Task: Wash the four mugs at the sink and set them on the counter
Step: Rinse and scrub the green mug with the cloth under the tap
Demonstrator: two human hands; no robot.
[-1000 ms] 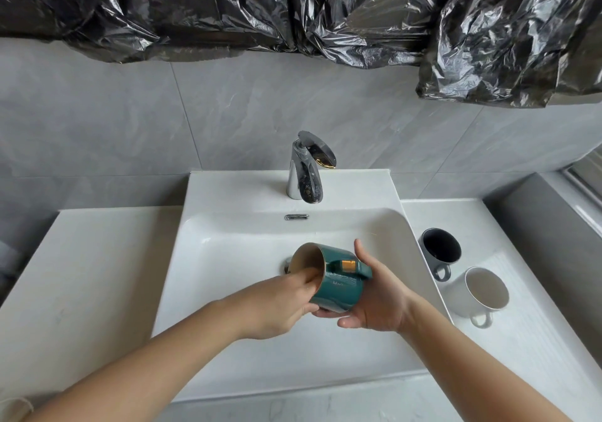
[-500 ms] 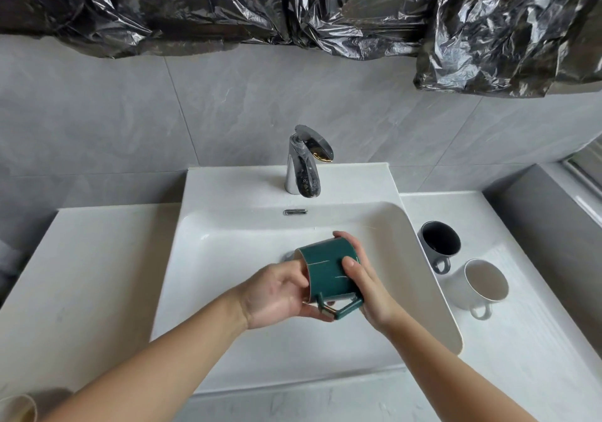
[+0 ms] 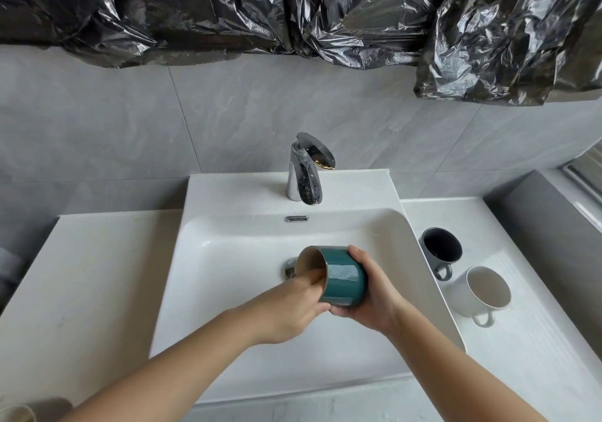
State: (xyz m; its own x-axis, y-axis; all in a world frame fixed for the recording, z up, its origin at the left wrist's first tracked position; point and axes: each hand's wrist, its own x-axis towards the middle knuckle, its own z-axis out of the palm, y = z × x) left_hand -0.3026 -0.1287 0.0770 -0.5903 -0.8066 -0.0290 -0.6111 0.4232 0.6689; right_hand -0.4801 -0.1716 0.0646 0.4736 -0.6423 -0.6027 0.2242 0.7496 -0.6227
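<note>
Two arms: bare, they reach in from the near edge and meet over the sink (image 3: pixel 228 259).
Near corner: far left of the grip and closer to the person, a tan cup (image 3: pixel 16 414) peeks in at the edge. Most of it is cut off.
Left hand (image 3: pixel 290 306): its fingers go inside the mouth of the green mug (image 3: pixel 342 280). Its thumb sits outside under the rim, so it pinches the mug's wall.
Right hand (image 3: pixel 371 298): it wraps round the mug's bottom end, with fingers curled over the top, and grasps it firmly.
Green mug: it is held between both hands, up in the air over the middle of the sink. It lies on its side with its mouth turned left, and it is pale inside.
Drain (image 3: pixel 289 268): shiny, just behind the left hand, partly hidden by the mug.
Counter (image 3: pixel 81 275): white and flat, on both sides of the sink.
White mug (image 3: pixel 485 291): right of the grip, standing up on the counter with its handle toward the person.
Dark mug (image 3: pixel 441 249): right of the grip and a bit farther back, just beside the sink's rim. It is near the white mug but not touching it.
Faucet (image 3: pixel 308 171): shiny metal, straight behind the grip on the sink's back ledge.
Wall (image 3: pixel 228 122): big grey tiles.
Black plastic (image 3: pixel 325 8): crinkly and shiny, it hangs across the top of the wall.
</note>
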